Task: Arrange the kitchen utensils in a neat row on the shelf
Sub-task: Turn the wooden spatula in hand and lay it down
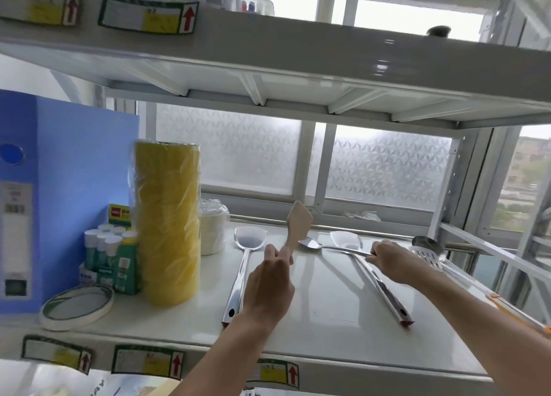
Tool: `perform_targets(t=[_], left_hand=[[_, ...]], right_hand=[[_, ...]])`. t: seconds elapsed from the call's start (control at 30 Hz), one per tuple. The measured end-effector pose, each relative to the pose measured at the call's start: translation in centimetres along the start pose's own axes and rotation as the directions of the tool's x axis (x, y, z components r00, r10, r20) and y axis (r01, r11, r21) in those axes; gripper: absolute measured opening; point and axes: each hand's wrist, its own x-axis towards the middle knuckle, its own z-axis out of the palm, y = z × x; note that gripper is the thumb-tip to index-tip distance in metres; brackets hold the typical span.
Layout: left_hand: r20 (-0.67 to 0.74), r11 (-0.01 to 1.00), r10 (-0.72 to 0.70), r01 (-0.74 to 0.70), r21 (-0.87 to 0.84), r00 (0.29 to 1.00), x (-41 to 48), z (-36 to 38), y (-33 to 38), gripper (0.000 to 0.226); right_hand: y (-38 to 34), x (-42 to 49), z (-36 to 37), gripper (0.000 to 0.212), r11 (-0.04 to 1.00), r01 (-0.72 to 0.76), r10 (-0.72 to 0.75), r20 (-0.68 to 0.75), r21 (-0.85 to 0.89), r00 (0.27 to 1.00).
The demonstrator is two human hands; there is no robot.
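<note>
On the white shelf [322, 312], my left hand [269, 288] grips the handle of a wooden spatula [299, 224] and holds its blade upright above the shelf. My right hand [396, 261] holds a thin steel spoon [311, 243] by its handle, the bowl pointing left and hovering near the wooden blade. A steel turner [243, 264] lies lengthwise left of my left hand. A second steel turner [375, 279] lies slanted under my right hand. At the right edge lie a slotted turner [429, 258] with an orange handle end and a ladle [425, 242].
A stack of yellow tape rolls [167, 222] stands at the shelf's left, beside white tape rolls [212, 231], glue sticks [110, 255], a blue file box [56, 192] and a flat tape roll [77, 306]. Another shelf [268, 55] hangs overhead. Frosted windows are behind.
</note>
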Motion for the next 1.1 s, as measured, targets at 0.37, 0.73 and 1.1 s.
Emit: perform_targets(t=[0.37,0.73,1.1], left_hand=[[-0.163,0.951,-0.161,0.109,-0.29,0.973,0.2,-0.8,-1.0,0.016],[-0.163,0.928,-0.16,0.092,-0.362,0.974,0.3,-0.8,-1.1,0.019],[-0.18,0.929,-0.137,0.063,-0.364,0.974,0.3,-0.5,-1.2,0.022]], right_hand=[[-14.5,-4.1,2.1,0.022,0.834,0.037,-0.063,0.028,0.55,0.998],[-19.2,-6.2,3.3,0.019,0.823,0.158,-0.205,0.026,0.545,0.978],[-7.8,-6.3,0.1,0.044,0.988,-0.151,0.149,-0.061,-0.026,0.987]])
